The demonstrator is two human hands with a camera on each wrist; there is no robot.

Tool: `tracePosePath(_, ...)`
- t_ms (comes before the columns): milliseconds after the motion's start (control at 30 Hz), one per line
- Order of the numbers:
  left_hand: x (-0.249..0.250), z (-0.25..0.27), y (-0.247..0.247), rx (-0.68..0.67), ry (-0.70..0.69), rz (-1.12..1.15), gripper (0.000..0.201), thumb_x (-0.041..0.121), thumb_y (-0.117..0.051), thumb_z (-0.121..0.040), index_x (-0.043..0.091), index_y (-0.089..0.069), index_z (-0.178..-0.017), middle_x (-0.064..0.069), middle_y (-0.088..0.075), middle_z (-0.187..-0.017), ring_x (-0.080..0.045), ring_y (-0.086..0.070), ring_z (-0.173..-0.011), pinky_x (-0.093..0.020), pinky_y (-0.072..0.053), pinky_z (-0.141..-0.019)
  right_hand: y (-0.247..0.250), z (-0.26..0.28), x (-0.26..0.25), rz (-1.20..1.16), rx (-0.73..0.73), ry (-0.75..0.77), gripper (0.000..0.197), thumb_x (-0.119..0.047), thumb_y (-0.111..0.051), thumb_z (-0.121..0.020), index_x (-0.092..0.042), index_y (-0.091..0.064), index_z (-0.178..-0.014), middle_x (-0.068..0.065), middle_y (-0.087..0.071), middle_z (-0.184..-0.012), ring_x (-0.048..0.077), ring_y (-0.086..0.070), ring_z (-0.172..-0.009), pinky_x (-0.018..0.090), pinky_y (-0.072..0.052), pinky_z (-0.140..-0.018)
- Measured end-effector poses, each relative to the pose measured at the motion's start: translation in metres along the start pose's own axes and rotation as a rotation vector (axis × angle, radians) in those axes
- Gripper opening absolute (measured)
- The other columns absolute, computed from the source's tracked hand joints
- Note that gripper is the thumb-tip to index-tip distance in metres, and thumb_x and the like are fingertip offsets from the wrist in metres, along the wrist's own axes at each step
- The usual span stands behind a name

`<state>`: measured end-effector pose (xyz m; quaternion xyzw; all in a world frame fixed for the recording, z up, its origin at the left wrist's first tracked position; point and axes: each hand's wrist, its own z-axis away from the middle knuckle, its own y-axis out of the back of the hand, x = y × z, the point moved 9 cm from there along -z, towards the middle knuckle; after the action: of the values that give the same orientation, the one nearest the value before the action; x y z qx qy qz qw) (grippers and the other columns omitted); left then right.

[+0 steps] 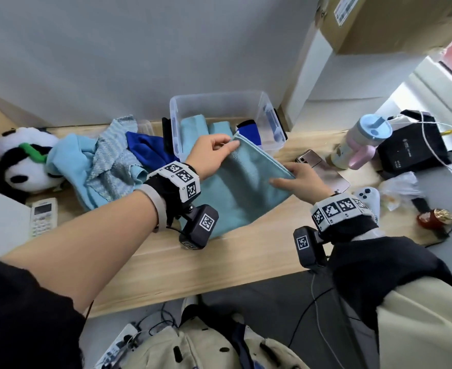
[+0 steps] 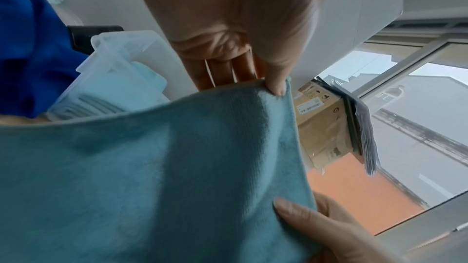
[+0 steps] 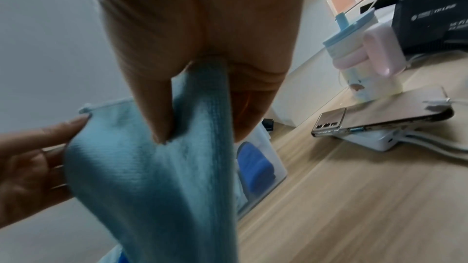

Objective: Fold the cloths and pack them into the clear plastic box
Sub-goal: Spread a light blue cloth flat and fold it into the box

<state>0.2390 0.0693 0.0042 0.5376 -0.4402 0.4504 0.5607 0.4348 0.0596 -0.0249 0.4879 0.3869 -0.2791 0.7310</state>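
A teal cloth [image 1: 242, 187] lies spread on the wooden table in front of the clear plastic box [image 1: 219, 102]. My left hand [image 1: 214, 150] pinches its far corner, thumb on top in the left wrist view [image 2: 277, 87]. My right hand [image 1: 296, 179] grips the right corner, the cloth [image 3: 162, 177] running between thumb and fingers. Both corners are lifted slightly off the table. Inside the box stand folded light-blue cloths [image 1: 195, 129] and a dark blue one [image 1: 250, 131].
A heap of unfolded cloths [image 1: 107, 166] lies left of the box beside a panda plush [image 1: 25, 161] and a remote [image 1: 44, 215]. On the right sit a phone [image 1: 323, 169], a bottle [image 1: 360, 142], a black box [image 1: 411, 150], cables and a game controller [image 1: 368, 195].
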Motion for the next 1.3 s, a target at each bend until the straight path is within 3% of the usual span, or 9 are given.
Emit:
tracePosePath(133, 0.02, -0.006, 0.023, 0.126, -0.06, -0.043, 0.017, 0.019, -0.053, -0.094, 0.009, -0.061, -0.082, 0.014, -0.042, -0.052, 0.002, -0.034, -0.049, -0.013, -0.027, -0.055, 0.037, 0.006, -0.014, -0.202, 0.283, 0.033, 0.008, -0.007, -0.064, -0.085, -0.002, -0.068, -0.09, 0.01, -0.066, -0.074, 0.009, -0.06, -0.063, 0.029, -0.051, -0.068)
tracePosePath(200, 0.033, -0.009, 0.03, 0.151, -0.086, -0.05, 0.022, 0.018, -0.048, -0.096, 0.011, -0.058, -0.078, 0.013, -0.038, -0.051, 0.002, -0.032, -0.047, -0.016, -0.027, -0.056, 0.051, 0.004, -0.029, -0.303, 0.353, 0.077, 0.009, -0.006, -0.061, -0.087, -0.007, -0.068, -0.082, -0.006, -0.068, -0.064, 0.006, -0.061, -0.062, 0.022, -0.052, -0.065)
tracePosePath(400, 0.074, -0.021, 0.051, 0.223, -0.103, 0.083, 0.027, 0.035, -0.046, -0.087, 0.023, -0.046, -0.062, 0.0, -0.036, -0.065, -0.017, -0.034, -0.068, -0.033, -0.032, -0.07, 0.085, -0.002, -0.098, -0.478, 0.481, 0.257, 0.014, -0.012, -0.06, -0.089, -0.02, -0.066, -0.079, -0.016, -0.067, -0.061, -0.001, -0.057, -0.063, 0.018, -0.049, -0.065)
tracePosePath(600, 0.088, -0.012, 0.059, 0.182, -0.129, 0.271, 0.022, 0.027, -0.048, -0.091, 0.008, -0.056, -0.083, -0.013, -0.046, -0.087, -0.022, -0.042, -0.083, -0.036, -0.04, -0.077, 0.087, 0.012, -0.127, -0.573, 0.427, 0.332, 0.015, -0.026, -0.057, -0.088, -0.019, -0.068, -0.081, -0.011, -0.063, -0.073, 0.006, -0.052, -0.074, 0.026, -0.041, -0.071)
tracePosePath(833, -0.041, 0.044, 0.028, 0.015, 0.166, -0.029, 0.031, 0.025, -0.046, -0.097, 0.003, -0.058, -0.079, -0.01, -0.056, -0.079, -0.014, -0.051, -0.075, -0.03, -0.043, -0.075, 0.008, 0.026, -0.013, -0.374, 0.264, -0.029, 0.015, -0.03, -0.053, -0.092, -0.026, -0.066, -0.087, 0.0, -0.064, -0.096, 0.025, -0.058, -0.1, 0.045, -0.045, -0.092)
tracePosePath(967, -0.108, 0.089, -0.001, -0.076, 0.395, 0.066, 0.032, 0.009, -0.043, -0.097, 0.011, -0.05, -0.066, 0.008, -0.054, -0.045, 0.001, -0.051, -0.044, -0.013, -0.044, -0.051, -0.043, 0.045, 0.061, -0.324, 0.213, -0.249, 0.028, -0.022, -0.051, -0.095, 0.003, -0.063, -0.1, 0.016, -0.066, -0.097, 0.015, -0.054, -0.087, 0.03, -0.041, -0.082)
tracePosePath(1067, -0.159, 0.113, -0.012, -0.135, 0.531, 0.036, 0.029, 0.008, -0.045, -0.096, 0.012, -0.05, -0.067, -0.003, -0.051, -0.061, -0.012, -0.051, -0.053, -0.022, -0.044, -0.054, -0.072, 0.06, 0.1, -0.265, 0.145, -0.337, 0.037, -0.019, -0.05, -0.095, 0.017, -0.056, -0.097, 0.037, -0.059, -0.104, 0.018, -0.049, -0.084, 0.031, -0.038, -0.075)
tracePosePath(1200, -0.199, 0.131, -0.018, -0.223, 0.636, -0.096, 0.027, 0.01, -0.048, -0.095, 0.015, -0.05, -0.068, -0.004, -0.046, -0.061, -0.001, -0.047, -0.036, -0.018, -0.041, -0.046, -0.092, 0.074, 0.132, -0.231, 0.092, -0.43, 0.024, -0.017, -0.049, -0.096, 0.004, -0.061, -0.097, 0.01, -0.059, -0.089, 0.019, -0.052, -0.085, 0.024, -0.039, -0.065)
tracePosePath(1300, -0.205, 0.132, -0.024, -0.246, 0.668, -0.099, 0.024, 0.011, -0.049, -0.094, 0.016, -0.053, -0.071, -0.005, -0.051, -0.065, -0.014, -0.049, -0.051, -0.022, -0.046, -0.052, -0.098, 0.077, 0.142, -0.271, 0.09, -0.47, 0.013, -0.015, -0.049, -0.096, -0.009, -0.06, -0.097, 0.006, -0.06, -0.091, 0.021, -0.055, -0.09, 0.026, -0.044, -0.068)
